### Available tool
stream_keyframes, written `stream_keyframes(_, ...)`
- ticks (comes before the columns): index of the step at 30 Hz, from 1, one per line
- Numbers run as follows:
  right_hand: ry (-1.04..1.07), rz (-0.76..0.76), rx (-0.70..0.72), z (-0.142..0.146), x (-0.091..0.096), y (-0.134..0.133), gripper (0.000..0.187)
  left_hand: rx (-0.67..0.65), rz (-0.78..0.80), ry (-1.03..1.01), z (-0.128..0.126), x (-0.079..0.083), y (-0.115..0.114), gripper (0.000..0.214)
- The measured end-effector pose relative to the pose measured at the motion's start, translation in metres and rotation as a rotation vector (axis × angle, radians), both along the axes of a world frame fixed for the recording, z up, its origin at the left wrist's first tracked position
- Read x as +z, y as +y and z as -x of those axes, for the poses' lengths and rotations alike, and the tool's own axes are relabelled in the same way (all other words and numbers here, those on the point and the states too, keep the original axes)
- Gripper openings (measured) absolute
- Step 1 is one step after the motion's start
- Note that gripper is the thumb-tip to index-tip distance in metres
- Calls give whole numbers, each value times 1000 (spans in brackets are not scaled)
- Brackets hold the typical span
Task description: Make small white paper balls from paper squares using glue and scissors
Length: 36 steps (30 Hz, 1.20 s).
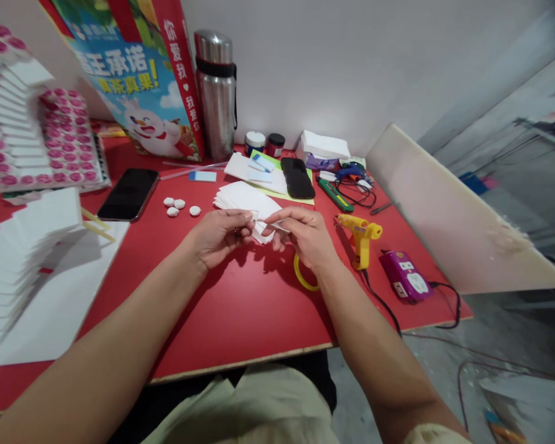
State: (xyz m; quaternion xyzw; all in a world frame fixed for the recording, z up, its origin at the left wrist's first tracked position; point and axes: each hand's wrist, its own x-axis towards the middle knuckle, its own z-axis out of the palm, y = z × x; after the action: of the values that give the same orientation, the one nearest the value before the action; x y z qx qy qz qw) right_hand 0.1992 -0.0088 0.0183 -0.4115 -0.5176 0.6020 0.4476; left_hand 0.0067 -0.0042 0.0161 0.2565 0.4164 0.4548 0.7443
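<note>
Above the red table (240, 302), dial centred on the hands: what is gripped?

— By the left hand (224, 237), a white paper piece (255, 216) is pinched in closed fingertips; by the right hand (300, 234), a white strip (280, 228) seems held. Whether both are one sheet cannot be told

— Step in hand?

— Judged as thin paper being shaped by fingertip. Paper stack (245, 198) seen just beyond, twelve o'clock; white rounds (179, 204) between nine and ten. For the next move, a light, even pinch seems called for

— Writing?

— On the bag (155, 108), between ten and eleven: "王承诺", "真茶真果!" on the front, "你爱我", "我爱你" down the side. On the purple box (404, 277), between three and four, nothing can be read
</note>
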Motion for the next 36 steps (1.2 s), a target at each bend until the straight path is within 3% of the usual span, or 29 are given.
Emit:
stream_keyframes(3,15,25,51,-9,1,4,4,28,-117,137,3,0,2,9)
stream_keyframes(9,-56,-137,-135,-13,2,8,27,-94,-472,471,6,6,-2,15)
stream_keyframes(12,-196,-139,-10,-6,1,4,38,-174,-548,521,3,8,-6,15)
stream_keyframes(16,-276,-78,181,0,3,1,41,-179,-556,526,1,6,-6,16)
stream_keyframes(23,-238,-12,236,0,7,-2,41,-98,-535,487,3,5,-5,13)
stream_keyframes(30,-471,-250,169,4,7,-3,36,-73,-583,557,2,1,-4,17)
stream_keyframes(36,-563,-350,109,6,3,-4,35,-67,-600,568,2,3,-5,21)
